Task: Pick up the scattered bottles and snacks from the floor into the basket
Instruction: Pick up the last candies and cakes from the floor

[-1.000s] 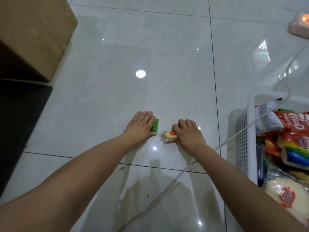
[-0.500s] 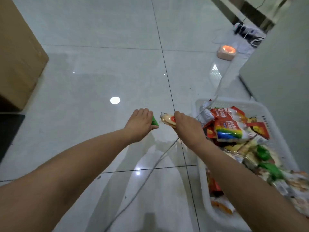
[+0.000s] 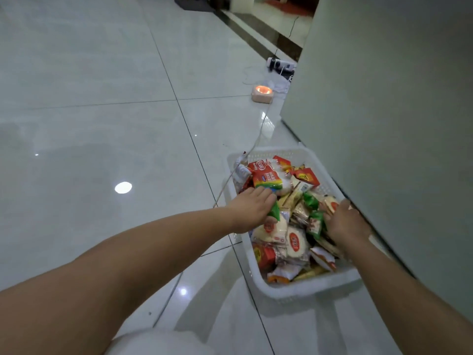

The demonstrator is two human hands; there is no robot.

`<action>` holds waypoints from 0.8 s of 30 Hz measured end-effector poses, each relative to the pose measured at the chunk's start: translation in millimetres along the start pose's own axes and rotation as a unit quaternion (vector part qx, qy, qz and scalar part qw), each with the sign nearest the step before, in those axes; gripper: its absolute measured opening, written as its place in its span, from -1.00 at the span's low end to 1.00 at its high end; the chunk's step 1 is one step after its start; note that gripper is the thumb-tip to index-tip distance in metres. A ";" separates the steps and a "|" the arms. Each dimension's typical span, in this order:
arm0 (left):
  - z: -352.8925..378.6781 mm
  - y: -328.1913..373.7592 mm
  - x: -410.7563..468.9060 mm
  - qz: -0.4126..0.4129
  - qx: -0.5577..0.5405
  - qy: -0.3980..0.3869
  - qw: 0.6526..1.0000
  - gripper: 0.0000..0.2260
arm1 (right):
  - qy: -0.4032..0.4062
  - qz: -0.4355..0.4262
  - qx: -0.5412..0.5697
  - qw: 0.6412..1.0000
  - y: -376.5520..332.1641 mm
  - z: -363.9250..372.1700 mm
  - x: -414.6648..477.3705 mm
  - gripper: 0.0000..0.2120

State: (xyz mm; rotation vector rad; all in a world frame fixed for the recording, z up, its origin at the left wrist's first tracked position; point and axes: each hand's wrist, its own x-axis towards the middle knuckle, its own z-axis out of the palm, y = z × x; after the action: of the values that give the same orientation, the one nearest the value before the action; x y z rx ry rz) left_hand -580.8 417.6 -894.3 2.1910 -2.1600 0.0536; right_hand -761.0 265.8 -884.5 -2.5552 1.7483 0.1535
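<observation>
Both hands reaching over white basket (image 3: 304,288): left hand (image 3: 252,210) gripping green packet (image 3: 274,212), right hand (image 3: 344,222) pinching round cracker packet (image 3: 332,204).

Indoor home-type room, glossy pale floor tiles (image 3: 102,124) under both hands, plain grey wall (image 3: 384,124) just right of the right hand (image 3: 344,222), beyond it — small glowing pink device (image 3: 262,93), trailing white cable (image 3: 258,142), doorway threshold (image 3: 258,32) further off.
</observation>
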 end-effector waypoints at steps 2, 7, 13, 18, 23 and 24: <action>7.1 8.0 3.8 0.016 0.003 0.002 1.000 -0.51 | 0.001 -0.004 0.001 1.000 10.8 8.5 -2.9 -0.45; 18.0 1.7 12.1 -0.070 -0.011 0.057 0.996 -0.53 | 0.012 -0.009 0.014 1.000 18.3 10.3 -3.7 -0.47; 29.9 -20.0 7.7 -0.084 -0.087 0.009 0.993 -0.41 | -0.003 -0.039 0.028 0.999 23.0 11.5 2.3 -0.46; 45.3 -20.8 -7.4 -0.094 -0.171 0.007 0.981 -0.18 | 0.008 -0.057 0.051 0.997 20.6 17.3 8.9 -0.52; 53.3 -26.9 -10.9 -0.124 -0.189 0.008 0.974 -0.12 | 0.006 -0.097 0.064 0.993 8.4 25.6 18.4 -0.64; 56.1 -29.6 -10.5 -0.125 -0.184 0.003 0.975 -0.11 | 0.005 -0.098 0.065 0.993 7.3 27.7 21.1 -0.63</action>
State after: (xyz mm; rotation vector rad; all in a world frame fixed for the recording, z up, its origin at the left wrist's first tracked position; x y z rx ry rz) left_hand -552.5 424.6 -951.7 2.2075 -1.7038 -0.3249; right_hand -761.8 246.0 -914.0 -2.6160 1.4457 0.0209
